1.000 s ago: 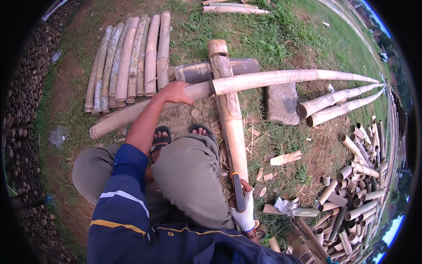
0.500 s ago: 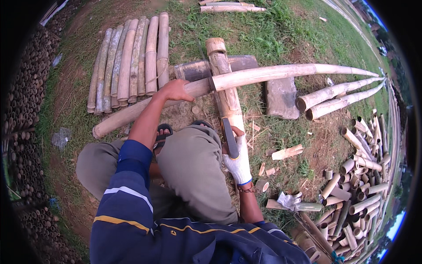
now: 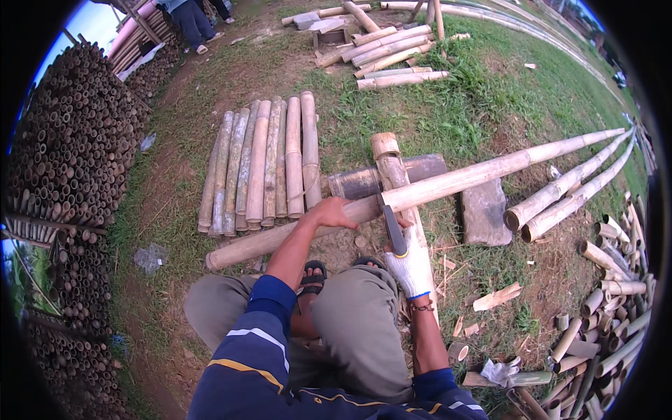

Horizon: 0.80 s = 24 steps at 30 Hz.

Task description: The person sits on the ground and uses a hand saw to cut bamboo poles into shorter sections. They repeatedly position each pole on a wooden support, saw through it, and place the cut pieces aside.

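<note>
A long pale bamboo pole point(image 3: 469, 178) lies crosswise on a notched bamboo log point(image 3: 395, 175). My bare left hand point(image 3: 334, 213) grips the pole from above, left of the log, with the thumb toward me. My right hand point(image 3: 408, 264), in a white knitted glove, is closed round the grey handle of a hand saw point(image 3: 395, 231). The saw's thin blade crosses the pole just left of the log; the pole hides much of it. The front of the handle is close against the pole's near side.
A row of cut bamboo lengths point(image 3: 262, 161) lies ahead left. A stone block point(image 3: 484, 213) and two more long poles point(image 3: 570, 183) are on the right. Short offcuts point(image 3: 595, 329) are heaped at the lower right. Stacked bamboo point(image 3: 77, 133) fills the left; another person's legs point(image 3: 189, 24) show beyond.
The saw has slid forward, away from me, bringing its handle up to the pole. My left hand keeps its hold. The view has tilted up and turned left, showing more of the background.
</note>
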Each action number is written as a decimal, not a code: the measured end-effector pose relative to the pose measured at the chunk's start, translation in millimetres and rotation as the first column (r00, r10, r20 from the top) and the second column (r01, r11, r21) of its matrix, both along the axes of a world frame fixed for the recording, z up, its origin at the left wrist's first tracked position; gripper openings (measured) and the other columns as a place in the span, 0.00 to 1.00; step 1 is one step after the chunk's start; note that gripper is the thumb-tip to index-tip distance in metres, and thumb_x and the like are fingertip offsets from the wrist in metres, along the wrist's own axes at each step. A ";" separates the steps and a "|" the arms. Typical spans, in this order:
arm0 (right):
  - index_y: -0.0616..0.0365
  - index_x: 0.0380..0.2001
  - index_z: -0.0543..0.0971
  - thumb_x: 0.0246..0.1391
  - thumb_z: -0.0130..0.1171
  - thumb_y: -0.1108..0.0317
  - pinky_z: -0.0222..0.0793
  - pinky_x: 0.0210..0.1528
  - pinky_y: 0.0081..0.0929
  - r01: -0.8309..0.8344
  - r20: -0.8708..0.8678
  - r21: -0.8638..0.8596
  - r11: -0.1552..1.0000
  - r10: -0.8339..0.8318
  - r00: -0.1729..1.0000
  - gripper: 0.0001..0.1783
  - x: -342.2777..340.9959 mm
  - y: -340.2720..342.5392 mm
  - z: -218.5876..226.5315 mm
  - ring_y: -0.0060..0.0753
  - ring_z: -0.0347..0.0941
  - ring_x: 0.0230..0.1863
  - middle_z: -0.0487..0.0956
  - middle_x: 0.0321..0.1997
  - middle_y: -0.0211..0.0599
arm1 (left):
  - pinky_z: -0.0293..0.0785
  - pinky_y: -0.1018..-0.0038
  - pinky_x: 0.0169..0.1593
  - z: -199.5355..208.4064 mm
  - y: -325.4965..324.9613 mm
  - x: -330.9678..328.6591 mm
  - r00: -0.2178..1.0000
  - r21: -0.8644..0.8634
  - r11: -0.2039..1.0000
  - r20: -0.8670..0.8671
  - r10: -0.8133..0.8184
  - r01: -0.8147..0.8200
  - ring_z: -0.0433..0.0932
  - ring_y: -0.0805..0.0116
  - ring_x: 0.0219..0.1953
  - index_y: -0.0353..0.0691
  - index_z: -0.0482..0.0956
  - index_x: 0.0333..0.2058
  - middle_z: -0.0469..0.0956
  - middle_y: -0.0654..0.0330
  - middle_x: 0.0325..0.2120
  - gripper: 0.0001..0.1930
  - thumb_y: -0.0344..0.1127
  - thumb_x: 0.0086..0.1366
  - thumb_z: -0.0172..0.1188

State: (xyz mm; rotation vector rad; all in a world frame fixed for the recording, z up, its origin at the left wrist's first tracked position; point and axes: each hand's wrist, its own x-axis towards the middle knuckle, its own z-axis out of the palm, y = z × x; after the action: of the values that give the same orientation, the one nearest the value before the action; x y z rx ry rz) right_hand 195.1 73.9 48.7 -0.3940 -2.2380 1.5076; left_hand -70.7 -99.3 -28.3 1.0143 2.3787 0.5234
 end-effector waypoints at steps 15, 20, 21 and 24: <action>0.57 0.66 0.73 0.55 0.63 0.81 0.72 0.44 0.32 0.045 0.133 -0.139 0.989 -0.027 0.991 0.34 80.6 -13.6 -8.9 0.29 0.72 0.39 0.74 0.42 0.30 | 0.81 0.53 0.61 12.2 3.4 31.8 0.996 -0.070 0.996 -0.084 0.043 -0.049 0.85 0.42 0.58 0.41 0.87 0.59 0.87 0.39 0.54 0.45 0.65 0.46 0.77; 0.56 0.69 0.71 0.60 0.65 0.79 0.69 0.46 0.27 0.022 0.008 -0.194 0.981 -0.021 1.000 0.34 55.7 7.0 -63.5 0.22 0.67 0.39 0.71 0.41 0.27 | 0.81 0.53 0.61 8.3 19.3 22.9 0.998 -0.047 0.999 -0.067 -0.018 0.015 0.85 0.42 0.57 0.40 0.84 0.61 0.86 0.39 0.54 0.48 0.66 0.45 0.76; 0.58 0.69 0.71 0.57 0.63 0.81 0.71 0.47 0.27 0.040 -0.026 -0.263 0.964 -0.049 0.998 0.35 52.7 -3.0 -68.8 0.24 0.69 0.39 0.72 0.44 0.31 | 0.81 0.53 0.61 12.7 16.6 25.7 0.996 -0.057 0.998 -0.090 -0.025 0.020 0.85 0.42 0.57 0.40 0.84 0.62 0.86 0.39 0.54 0.48 0.66 0.45 0.76; 0.58 0.69 0.70 0.53 0.63 0.84 0.72 0.46 0.27 0.037 0.001 -0.307 0.951 -0.038 0.999 0.38 54.8 -1.0 -68.1 0.24 0.71 0.39 0.74 0.45 0.34 | 0.79 0.52 0.63 26.5 21.2 28.8 0.999 -0.090 0.995 0.025 -0.035 0.038 0.83 0.41 0.60 0.41 0.79 0.66 0.84 0.39 0.58 0.51 0.65 0.46 0.77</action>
State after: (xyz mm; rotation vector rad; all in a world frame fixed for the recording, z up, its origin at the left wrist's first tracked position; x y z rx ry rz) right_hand 249.9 72.9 -19.4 -0.5203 -1.9798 1.8389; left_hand -41.9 -78.1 -1.7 1.0039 2.3364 0.4085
